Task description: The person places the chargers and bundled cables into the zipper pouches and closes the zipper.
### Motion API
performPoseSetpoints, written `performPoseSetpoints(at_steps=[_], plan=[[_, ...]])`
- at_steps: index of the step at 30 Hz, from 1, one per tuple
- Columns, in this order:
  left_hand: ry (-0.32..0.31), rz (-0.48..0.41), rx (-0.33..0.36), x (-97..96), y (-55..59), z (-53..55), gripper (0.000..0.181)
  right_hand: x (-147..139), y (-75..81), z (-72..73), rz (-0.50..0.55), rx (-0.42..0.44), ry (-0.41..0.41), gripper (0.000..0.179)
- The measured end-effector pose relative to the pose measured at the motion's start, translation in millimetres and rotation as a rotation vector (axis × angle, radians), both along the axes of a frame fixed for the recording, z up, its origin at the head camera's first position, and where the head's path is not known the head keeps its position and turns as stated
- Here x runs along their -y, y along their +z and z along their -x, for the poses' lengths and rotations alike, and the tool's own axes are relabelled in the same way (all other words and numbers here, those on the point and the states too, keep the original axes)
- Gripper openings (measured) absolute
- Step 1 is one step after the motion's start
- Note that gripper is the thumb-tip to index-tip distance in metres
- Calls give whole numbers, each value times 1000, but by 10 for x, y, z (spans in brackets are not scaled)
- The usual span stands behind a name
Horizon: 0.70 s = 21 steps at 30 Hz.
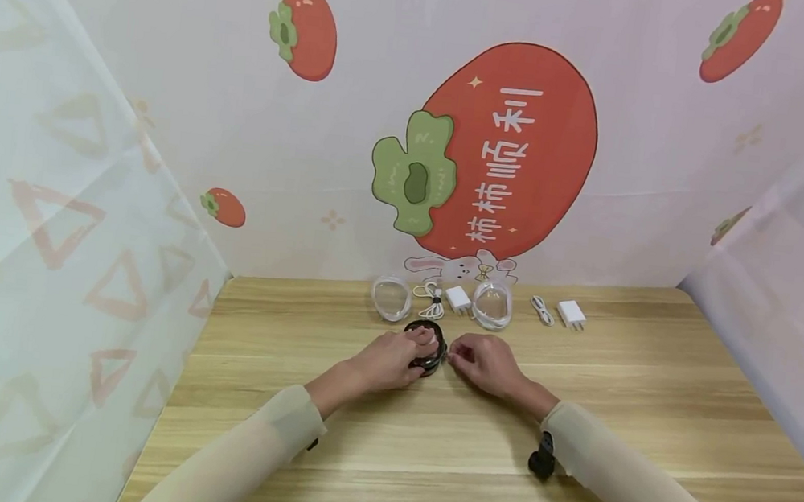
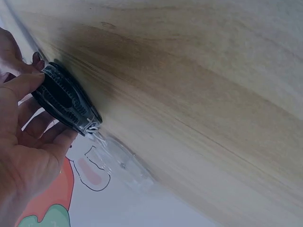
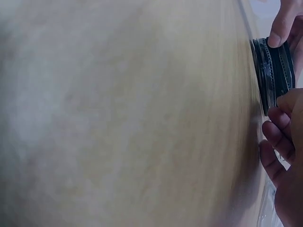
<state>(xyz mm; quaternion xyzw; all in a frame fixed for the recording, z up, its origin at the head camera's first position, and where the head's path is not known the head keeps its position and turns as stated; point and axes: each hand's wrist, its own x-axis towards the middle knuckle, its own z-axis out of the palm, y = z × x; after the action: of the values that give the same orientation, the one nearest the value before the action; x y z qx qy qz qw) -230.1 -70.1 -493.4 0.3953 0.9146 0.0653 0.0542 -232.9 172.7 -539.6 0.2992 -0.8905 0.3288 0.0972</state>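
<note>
The black case (image 1: 430,364) toward the back edge of the table (image 1: 409,478) is gripped by your left hand (image 1: 388,360), thumb nearest you; your right hand (image 1: 489,364) curls at its right side, whether pinching I cannot tell. Cables (image 1: 542,311) and chargers (image 1: 572,313) lie behind; sideways, the table stretches well past both hands.

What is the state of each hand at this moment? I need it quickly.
Left hand: holding the black case.
Right hand: curled at the case's edge; whether it pinches anything cannot be told.
</note>
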Motion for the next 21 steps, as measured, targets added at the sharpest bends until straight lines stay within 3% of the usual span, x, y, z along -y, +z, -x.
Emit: performPoseSetpoints(at_steps=[6,14,21], plan=[[36,-34,-14,-10,50,-33,56,7,-30,-1,48,52,15,5],[186,-99,-93,-128,27,-86,52,29,-69,-65,51,55,2,6],[185,-73,-151,-184,-12,-112,47,64,-59,-127,10,12,9,4]])
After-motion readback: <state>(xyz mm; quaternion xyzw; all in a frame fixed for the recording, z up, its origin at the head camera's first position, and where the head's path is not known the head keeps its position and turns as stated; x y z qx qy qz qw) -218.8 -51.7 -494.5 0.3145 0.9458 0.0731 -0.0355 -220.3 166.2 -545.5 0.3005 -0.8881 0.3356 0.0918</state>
